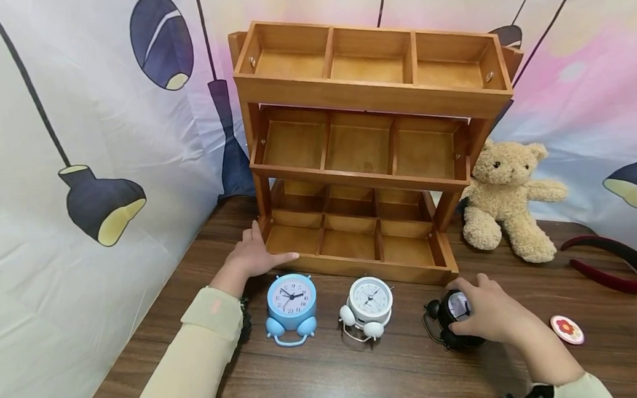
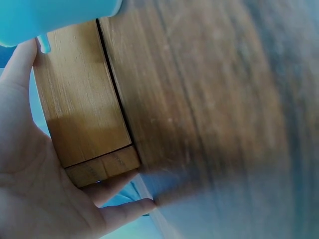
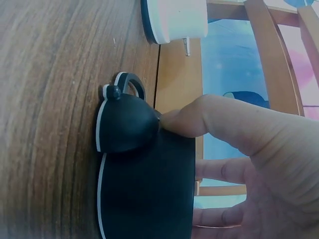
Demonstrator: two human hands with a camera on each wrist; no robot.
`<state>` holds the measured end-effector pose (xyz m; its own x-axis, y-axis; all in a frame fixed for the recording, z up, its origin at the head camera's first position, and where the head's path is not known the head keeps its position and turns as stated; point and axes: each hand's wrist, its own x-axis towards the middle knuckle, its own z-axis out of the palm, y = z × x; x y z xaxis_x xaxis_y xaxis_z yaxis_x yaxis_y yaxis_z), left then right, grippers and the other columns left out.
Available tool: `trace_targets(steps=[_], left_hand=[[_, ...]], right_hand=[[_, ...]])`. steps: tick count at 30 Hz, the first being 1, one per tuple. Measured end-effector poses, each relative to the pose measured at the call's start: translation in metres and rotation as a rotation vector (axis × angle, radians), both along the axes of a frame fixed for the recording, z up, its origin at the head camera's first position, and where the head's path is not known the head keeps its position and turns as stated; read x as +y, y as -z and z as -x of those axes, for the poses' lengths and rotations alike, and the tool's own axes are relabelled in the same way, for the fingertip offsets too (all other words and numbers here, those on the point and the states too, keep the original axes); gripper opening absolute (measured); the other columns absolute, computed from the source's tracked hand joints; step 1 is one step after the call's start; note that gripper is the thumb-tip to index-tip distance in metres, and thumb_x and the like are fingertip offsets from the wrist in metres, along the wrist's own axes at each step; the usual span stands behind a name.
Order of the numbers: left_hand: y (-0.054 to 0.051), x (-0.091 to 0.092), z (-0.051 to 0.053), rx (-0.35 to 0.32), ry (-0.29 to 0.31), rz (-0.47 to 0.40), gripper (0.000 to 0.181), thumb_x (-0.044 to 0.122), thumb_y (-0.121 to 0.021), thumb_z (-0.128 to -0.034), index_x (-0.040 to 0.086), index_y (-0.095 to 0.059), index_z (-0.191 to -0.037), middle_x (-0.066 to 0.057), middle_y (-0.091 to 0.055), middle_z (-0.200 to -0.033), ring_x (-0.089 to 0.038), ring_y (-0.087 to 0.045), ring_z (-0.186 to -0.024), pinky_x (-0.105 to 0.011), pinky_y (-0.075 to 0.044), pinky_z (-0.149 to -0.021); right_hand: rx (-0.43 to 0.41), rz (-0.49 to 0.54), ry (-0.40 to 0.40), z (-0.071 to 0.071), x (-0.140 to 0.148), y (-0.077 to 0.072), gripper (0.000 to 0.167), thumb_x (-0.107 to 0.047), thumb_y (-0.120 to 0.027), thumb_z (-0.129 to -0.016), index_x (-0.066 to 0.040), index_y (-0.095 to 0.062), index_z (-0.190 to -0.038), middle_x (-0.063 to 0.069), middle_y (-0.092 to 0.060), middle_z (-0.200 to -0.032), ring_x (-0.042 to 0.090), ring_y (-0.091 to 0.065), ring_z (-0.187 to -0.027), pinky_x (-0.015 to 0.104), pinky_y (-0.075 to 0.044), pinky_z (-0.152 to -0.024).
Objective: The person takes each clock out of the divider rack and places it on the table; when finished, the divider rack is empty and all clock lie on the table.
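My left hand [image 1: 252,253] rests against the front left corner of a three-tier wooden shelf [image 1: 351,266], thumb along the low front wall and fingers at the side. In the left wrist view the palm [image 2: 45,199] spans that corner, with fingers partly hidden behind it. My right hand [image 1: 493,310] grips a black alarm clock [image 1: 450,316] on the table, covering part of its dial. The right wrist view has the thumb [image 3: 184,119] on the clock's casing by a bell. A blue alarm clock [image 1: 291,302] and a white alarm clock [image 1: 369,300] lie face up between the hands.
Divided compartments fill each shelf tier. A teddy bear [image 1: 510,201] sits right of the shelf, with a dark red headband [image 1: 617,264] beside it. A round flower badge [image 1: 567,329] lies near my right forearm. Patterned cloth [image 1: 96,116] hangs behind the wooden table [image 1: 309,378].
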<state>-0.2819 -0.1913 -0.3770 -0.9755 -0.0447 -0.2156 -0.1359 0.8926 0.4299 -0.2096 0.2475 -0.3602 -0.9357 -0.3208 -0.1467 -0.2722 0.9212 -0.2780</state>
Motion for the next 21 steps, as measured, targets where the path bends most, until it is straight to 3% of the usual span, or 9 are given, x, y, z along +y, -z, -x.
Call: trace_targets(steps=[12, 17, 21], left_hand=[[0.003, -0.002, 0.006, 0.007, 0.002, -0.002, 0.135, 0.079, -0.060, -0.0783, -0.008, 0.012, -0.153, -0.034, -0.003, -0.158, -0.055, -0.022, -0.140, -0.061, -0.032, -0.108], [0.005, -0.006, 0.005, -0.008, -0.005, -0.020, 0.136, 0.079, -0.060, -0.0778, -0.007, 0.014, -0.153, -0.034, -0.001, -0.158, -0.055, -0.023, -0.140, -0.061, -0.032, -0.108], [0.006, -0.009, 0.002, -0.012, -0.015, -0.029, 0.134, 0.076, -0.061, -0.0792, -0.007, 0.013, -0.153, -0.034, 0.003, -0.159, -0.056, -0.016, -0.141, -0.064, -0.028, -0.109]], right_hand=[[0.005, 0.001, 0.018, 0.002, -0.004, 0.002, 0.076, -0.037, -0.085, -0.073, -0.007, -0.054, -0.135, 0.040, -0.041, -0.125, 0.057, -0.045, -0.114, 0.059, -0.048, -0.071], [0.029, 0.001, 0.013, 0.000, -0.007, 0.004, 0.088, -0.053, -0.082, -0.074, -0.010, -0.049, -0.144, 0.040, -0.043, -0.129, 0.060, -0.042, -0.119, 0.066, -0.047, -0.078], [0.111, -0.001, 0.031, 0.001, -0.015, 0.004, 0.089, -0.066, -0.068, -0.081, -0.009, -0.047, -0.146, 0.036, -0.045, -0.136, 0.062, -0.039, -0.122, 0.073, -0.040, -0.085]])
